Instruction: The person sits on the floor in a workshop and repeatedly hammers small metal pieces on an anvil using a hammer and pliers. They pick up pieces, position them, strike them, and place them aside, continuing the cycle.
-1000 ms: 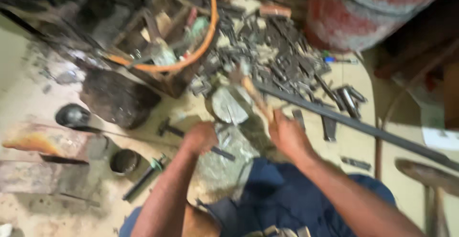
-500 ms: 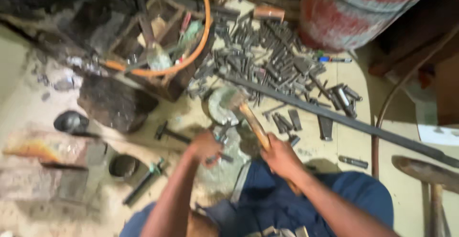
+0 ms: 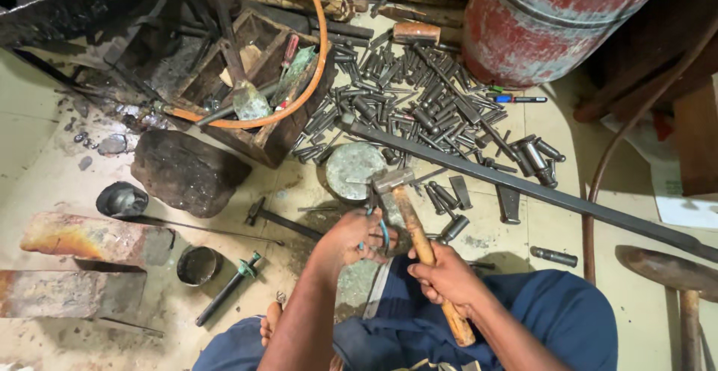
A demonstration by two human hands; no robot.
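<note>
Over the round grey metal block [image 3: 354,169] on the floor, the right hand [image 3: 446,277] grips a wooden-handled steel hammer [image 3: 410,225] tightly, while the left hand [image 3: 357,235] closes blue-handled tongs [image 3: 380,229] to steady work there.

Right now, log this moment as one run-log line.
right hand: grips wooden-handled hammer | left hand: holds blue-handled pliers | hammer head over round metal block | floor: scattered metal punches
</note>
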